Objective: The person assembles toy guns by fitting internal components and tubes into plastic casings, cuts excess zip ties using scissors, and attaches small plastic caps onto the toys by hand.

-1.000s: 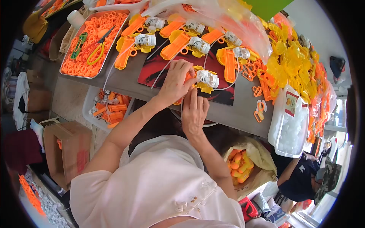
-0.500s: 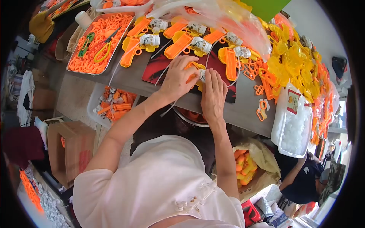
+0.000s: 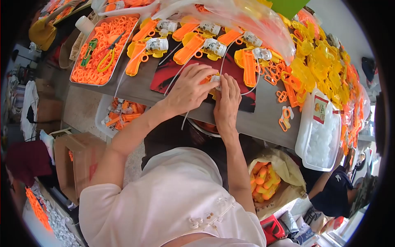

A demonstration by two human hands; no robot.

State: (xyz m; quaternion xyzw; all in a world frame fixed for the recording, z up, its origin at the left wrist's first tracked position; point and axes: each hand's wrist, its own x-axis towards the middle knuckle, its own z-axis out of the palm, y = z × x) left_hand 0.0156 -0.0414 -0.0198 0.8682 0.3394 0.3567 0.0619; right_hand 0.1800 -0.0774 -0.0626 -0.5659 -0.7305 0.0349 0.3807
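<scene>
My left hand [image 3: 190, 88] and my right hand [image 3: 227, 99] meet over one toy gun [image 3: 215, 78] at the table's front edge. Their fingers close round it and hide most of it; only a bit of its white part shows. A thin pale cord hangs below my left wrist. Behind my hands lie several orange and yellow toy guns with white cylinders, such as one toy gun [image 3: 190, 48] in the middle and another toy gun [image 3: 249, 70] to the right. A red and black mat [image 3: 164, 76] lies under my hands.
Far left stands a metal tray [image 3: 103, 84] of orange rings, with scissors and a green cutter. At right are yellow parts [image 3: 317, 61] and a white tub [image 3: 319, 140]. Below are a bin [image 3: 103, 117], a carton [image 3: 82, 160] and a sack [image 3: 288, 173]. Another person [image 3: 335, 191] sits lower right.
My right hand has moved up from below the toy gun to its right side, over the white cylinder. My left hand stays on the gun. The cord now hangs below the table edge.
</scene>
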